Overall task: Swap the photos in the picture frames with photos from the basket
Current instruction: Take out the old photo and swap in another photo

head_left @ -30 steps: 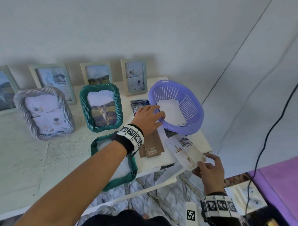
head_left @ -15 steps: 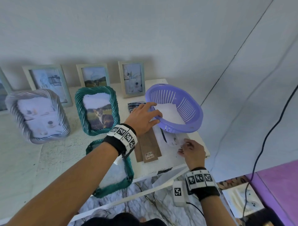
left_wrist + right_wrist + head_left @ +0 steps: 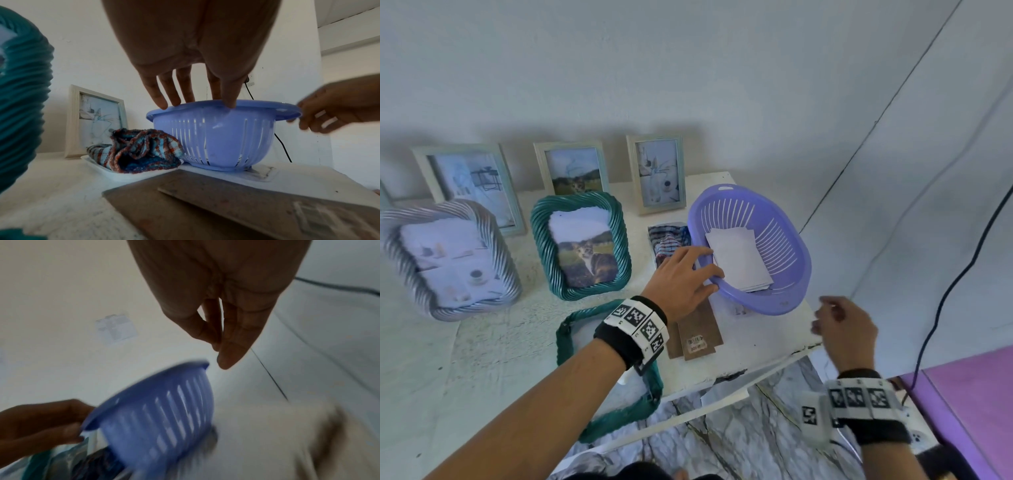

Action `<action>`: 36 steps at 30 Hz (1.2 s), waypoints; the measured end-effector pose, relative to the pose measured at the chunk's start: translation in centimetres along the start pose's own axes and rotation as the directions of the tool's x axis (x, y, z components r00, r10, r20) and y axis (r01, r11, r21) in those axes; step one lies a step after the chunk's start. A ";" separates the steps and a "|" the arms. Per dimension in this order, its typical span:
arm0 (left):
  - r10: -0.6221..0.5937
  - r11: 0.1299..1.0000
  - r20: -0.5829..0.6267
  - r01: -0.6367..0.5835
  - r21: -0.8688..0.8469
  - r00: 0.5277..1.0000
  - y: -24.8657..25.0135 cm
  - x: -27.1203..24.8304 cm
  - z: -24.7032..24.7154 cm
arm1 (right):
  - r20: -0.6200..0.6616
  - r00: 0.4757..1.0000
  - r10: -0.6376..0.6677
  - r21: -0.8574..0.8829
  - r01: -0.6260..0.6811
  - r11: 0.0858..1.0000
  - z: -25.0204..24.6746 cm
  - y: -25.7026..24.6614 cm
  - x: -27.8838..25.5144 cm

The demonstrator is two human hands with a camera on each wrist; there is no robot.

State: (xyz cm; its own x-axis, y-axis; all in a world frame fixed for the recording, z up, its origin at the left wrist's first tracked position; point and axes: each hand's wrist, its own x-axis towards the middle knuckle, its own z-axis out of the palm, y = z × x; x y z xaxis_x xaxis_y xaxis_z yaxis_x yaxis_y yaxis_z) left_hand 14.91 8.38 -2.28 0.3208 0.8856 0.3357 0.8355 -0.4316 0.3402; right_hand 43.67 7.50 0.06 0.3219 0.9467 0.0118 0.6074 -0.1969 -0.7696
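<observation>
A purple slotted basket (image 3: 786, 301) (image 3: 216, 138) (image 3: 160, 410) stands at the table's right end with white photos (image 3: 739, 260) face down inside. My left hand (image 3: 707, 270) (image 3: 195, 104) holds its near left rim, fingers on top and thumb outside. A photo (image 3: 739, 311) lies on the table, mostly under the basket. My right hand (image 3: 823, 315) (image 3: 220, 352) hovers blurred just right of the basket, fingers loosely curled and empty. An empty green twisted frame (image 3: 566, 342) lies flat under my left forearm, beside brown backing boards (image 3: 698, 334).
A green frame with a cat photo (image 3: 582, 246) and a silver twisted frame (image 3: 448, 263) stand upright at mid table. Three pale frames lean on the wall behind. A striped cloth (image 3: 667, 240) lies left of the basket. The table edge (image 3: 756, 363) is near; a black cable (image 3: 945, 298) hangs right.
My right hand carried a photo to the table, slid it under the basket, and has drawn back to the right empty. The left hand stayed on the basket rim.
</observation>
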 end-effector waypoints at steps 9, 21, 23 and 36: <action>-0.022 0.999 -0.001 0.021 -0.042 1.000 0.0 -0.2 0.5 | 0.506 0.723 -0.470 -0.421 0.683 0.597 0.3 -14.7 7.8; -0.065 0.997 -0.016 0.065 -0.036 0.998 0.5 -0.2 0.5 | 0.799 0.589 -0.118 -0.574 0.807 0.142 15.7 -14.4 13.2; -0.071 0.997 -0.013 0.070 -0.039 0.997 0.6 -0.2 0.4 | 0.786 0.608 -0.114 -0.599 0.794 0.102 16.1 -13.8 13.6; -0.082 0.995 0.019 0.083 -0.049 0.996 0.9 -0.2 0.0 | 0.696 0.712 -0.093 -0.700 0.701 0.137 15.9 -13.1 14.4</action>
State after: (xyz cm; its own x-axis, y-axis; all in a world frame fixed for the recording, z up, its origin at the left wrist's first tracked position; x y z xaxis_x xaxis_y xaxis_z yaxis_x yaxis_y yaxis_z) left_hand 15.63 7.85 -2.06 0.2597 0.9210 0.2904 0.8364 -0.3649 0.4089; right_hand 28.83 27.72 0.17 -0.3327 0.8699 -0.3640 0.8169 0.4587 0.3495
